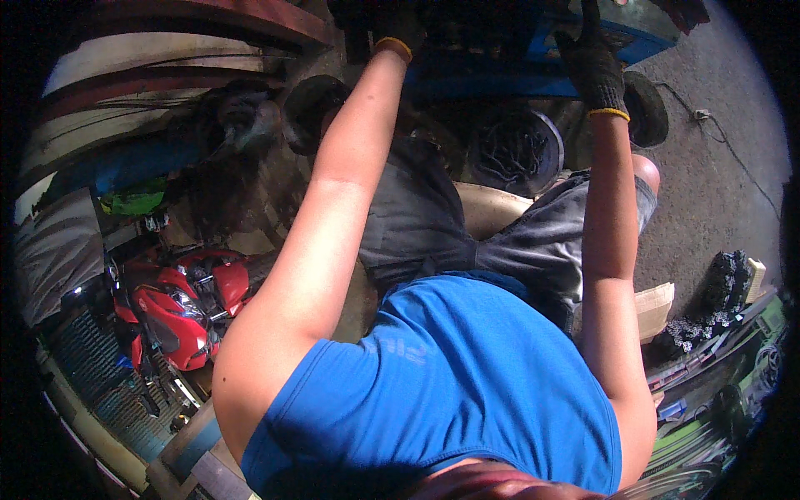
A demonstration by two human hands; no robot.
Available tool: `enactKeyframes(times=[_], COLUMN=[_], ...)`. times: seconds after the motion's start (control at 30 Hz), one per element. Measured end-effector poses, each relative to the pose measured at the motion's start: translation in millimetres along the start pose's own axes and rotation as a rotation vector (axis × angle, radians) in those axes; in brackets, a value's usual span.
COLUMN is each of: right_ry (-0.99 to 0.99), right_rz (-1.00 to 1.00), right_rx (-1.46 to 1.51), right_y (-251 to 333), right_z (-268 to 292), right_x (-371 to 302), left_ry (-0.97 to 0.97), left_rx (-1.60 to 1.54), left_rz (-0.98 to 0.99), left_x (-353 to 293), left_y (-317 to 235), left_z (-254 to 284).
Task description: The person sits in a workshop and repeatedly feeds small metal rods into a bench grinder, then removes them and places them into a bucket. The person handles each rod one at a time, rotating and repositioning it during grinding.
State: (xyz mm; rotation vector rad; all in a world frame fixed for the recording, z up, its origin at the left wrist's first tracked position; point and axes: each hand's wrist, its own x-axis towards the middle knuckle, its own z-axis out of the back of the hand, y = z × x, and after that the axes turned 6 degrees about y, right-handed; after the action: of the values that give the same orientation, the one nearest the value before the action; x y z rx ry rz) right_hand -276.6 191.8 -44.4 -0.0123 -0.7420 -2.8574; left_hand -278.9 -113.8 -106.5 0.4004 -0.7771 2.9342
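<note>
At far left, a red and black plastic-bodied motorcycle stands apart from the reaching arms. The left hand, in a dark knitted glove with a yellow cuff, reaches into shadow at the upper edge; I cannot tell how its fingers lie. Beside it extends the blue-painted metal frame, across the upper middle, above a round dark bucket of tangled strips. The right hand, gloved alike, is at the frame, thumb and one straight finger spread, nothing visibly pinched. The step seems two-handed work there; the next move likely calls for steady, coordinated hands.
</note>
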Motion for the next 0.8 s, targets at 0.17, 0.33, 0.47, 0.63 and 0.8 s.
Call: enactKeyframes(times=[0.17, 0.33, 0.47, 0.63, 0.8], right_ry=[-0.071, -0.116, -0.041, 0.167, 0.031], right_rz=[0.083, 0.096, 0.136, 0.005, 0.066], right_rx=[-0.041, -0.135, 0.048, 0.158, 0.177], right_y=[-9, -7, -14, -23, -6], right_z=[-8, -13, -11, -16, 1], right_x=[4, 4, 8, 17, 4], left_ry=[0.001, 0.003, 0.015, -0.045, -0.037], left_rx=[-0.008, -0.005, 0.003, -0.059, -0.032], left_rz=[0.002, 0.013, 0.016, -0.003, -0.013], left_x=[1, -1, 2, -10, -2], left_y=[-2, -3, -6, -2, -1], left_z=[1, 4, 4, 0, -3])
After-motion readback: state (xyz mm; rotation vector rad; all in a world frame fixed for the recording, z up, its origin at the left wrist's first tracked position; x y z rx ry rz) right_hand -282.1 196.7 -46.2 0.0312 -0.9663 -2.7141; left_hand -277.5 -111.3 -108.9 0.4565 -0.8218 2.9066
